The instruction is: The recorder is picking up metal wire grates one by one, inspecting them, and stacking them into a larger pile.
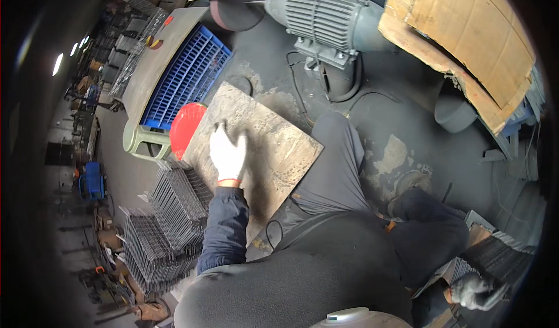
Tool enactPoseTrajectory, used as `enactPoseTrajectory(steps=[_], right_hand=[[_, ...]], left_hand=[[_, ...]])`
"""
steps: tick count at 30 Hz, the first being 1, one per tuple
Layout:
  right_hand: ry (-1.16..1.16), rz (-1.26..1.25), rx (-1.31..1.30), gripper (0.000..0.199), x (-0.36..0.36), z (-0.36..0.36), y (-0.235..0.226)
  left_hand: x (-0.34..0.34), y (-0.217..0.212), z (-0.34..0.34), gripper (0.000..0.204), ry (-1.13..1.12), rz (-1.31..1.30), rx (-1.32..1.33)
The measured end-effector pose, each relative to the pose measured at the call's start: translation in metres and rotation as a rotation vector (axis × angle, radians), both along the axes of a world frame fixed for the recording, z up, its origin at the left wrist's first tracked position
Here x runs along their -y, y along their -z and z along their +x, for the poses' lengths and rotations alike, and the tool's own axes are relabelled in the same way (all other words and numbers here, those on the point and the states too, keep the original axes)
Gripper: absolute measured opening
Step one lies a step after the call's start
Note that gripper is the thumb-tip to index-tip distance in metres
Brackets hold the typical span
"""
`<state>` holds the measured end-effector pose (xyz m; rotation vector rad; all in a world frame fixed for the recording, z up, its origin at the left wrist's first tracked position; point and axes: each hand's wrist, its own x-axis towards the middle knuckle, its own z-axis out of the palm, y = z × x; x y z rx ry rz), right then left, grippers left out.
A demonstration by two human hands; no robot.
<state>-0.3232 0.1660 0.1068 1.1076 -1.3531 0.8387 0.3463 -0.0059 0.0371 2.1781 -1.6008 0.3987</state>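
Note:
My left hand, in a white glove with dark fingertips, is over a worn, stained flat board. Its thumb stands apart from the fingers, and nothing shows in its grasp. Whether the palm touches the board is unclear. Far to the lower right, my right hand wears a greyish, soiled glove. Its fingers are bent but apart, with no held thing visible. It is nearest to a stack of dark wire grids. Left of the board stand piles of metal wire grids, partly touching its edge.
Ahead is a grey electric motor on a post, with a wheel at its left and cables below. Flattened cardboard hangs at the upper right. A red round seat and a blue plastic crate lie beyond the board.

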Motion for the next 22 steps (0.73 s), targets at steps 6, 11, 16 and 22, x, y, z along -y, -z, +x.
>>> enactPoseTrajectory(steps=[6,11,16,22], right_hand=[[-0.474,0.277,0.343,0.041,0.077,0.105,0.012],[-1.004,0.642,0.664,0.048,0.11,0.175,0.026],[-1.139,0.888,0.582,0.053,0.114,0.195,0.04],[-1.257,1.023,0.525,0.059,0.112,0.218,0.043]], left_hand=[[-0.042,-0.082,-0.072,0.074,0.245,0.01,-0.113],[-0.138,-0.105,-0.028,0.067,-0.129,-0.173,-0.124],[-0.235,-0.088,0.02,0.066,-0.644,-0.386,0.035],[-0.306,-0.011,0.046,0.081,-0.783,-0.646,-0.307]])
